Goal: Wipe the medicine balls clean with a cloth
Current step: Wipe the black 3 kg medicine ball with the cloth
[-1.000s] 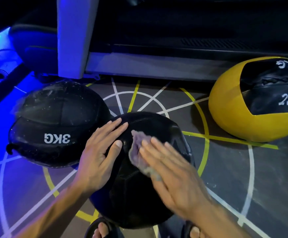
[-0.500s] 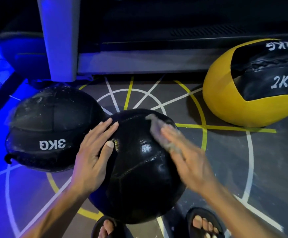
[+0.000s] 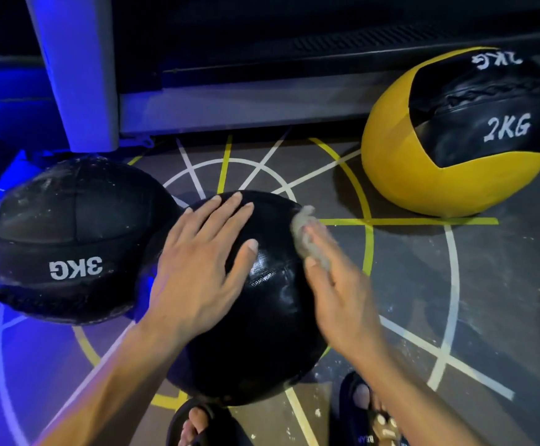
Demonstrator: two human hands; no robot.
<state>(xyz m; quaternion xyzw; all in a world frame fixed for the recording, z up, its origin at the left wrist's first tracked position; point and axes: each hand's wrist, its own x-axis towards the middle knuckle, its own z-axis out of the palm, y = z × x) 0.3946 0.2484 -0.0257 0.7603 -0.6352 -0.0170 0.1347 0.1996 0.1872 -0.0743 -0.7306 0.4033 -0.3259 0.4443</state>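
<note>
Labels "3KG" on dusty black ball (image 3: pixel 69 239), "2KG" on yellow ball (image 3: pixel 400 162).

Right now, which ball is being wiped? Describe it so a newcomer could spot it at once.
Start at the pale upright post at the back left. In front of it, three balls lie on the lined floor. It is the plain black ball nearest the camera, under both hands; unlike the 3KG ball and yellow 2KG ball, no marking shows.

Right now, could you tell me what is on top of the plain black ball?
The left hand lies flat on the black ball; the right hand presses a cloth against its side. The surface beneath them is hidden.
</note>
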